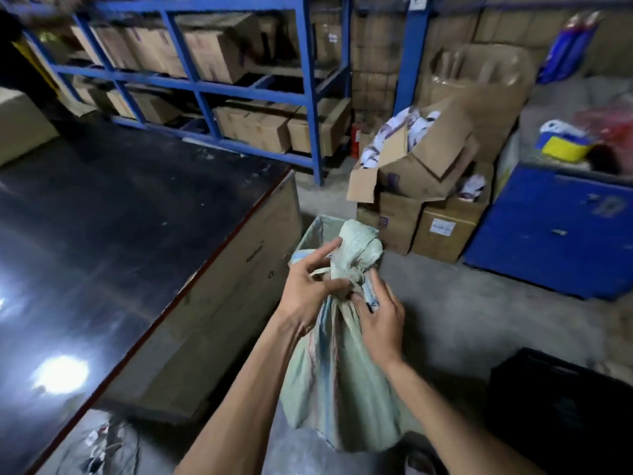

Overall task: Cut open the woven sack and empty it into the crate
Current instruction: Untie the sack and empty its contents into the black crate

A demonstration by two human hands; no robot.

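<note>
A pale green woven sack (342, 382) stands upright on the concrete floor in front of me, its neck bunched and tied with a knot near the top. My left hand (310, 289) grips the tied neck from the left, fingers curled around the knot. On the right side of the neck rests my right hand (380, 320), fingers pinching the fabric just below the knot. Behind the sack stands a grey-green crate (310, 234), only its far rim and left wall showing. No cutting tool is visible in either hand.
A dark glossy table (120, 241) with a cardboard-clad side runs along my left. Blue shelving (308, 94) with cartons fills the back. Stacked open cartons (428, 186) and a blue bin (555, 231) stand at right. A black crate (561, 406) sits at lower right.
</note>
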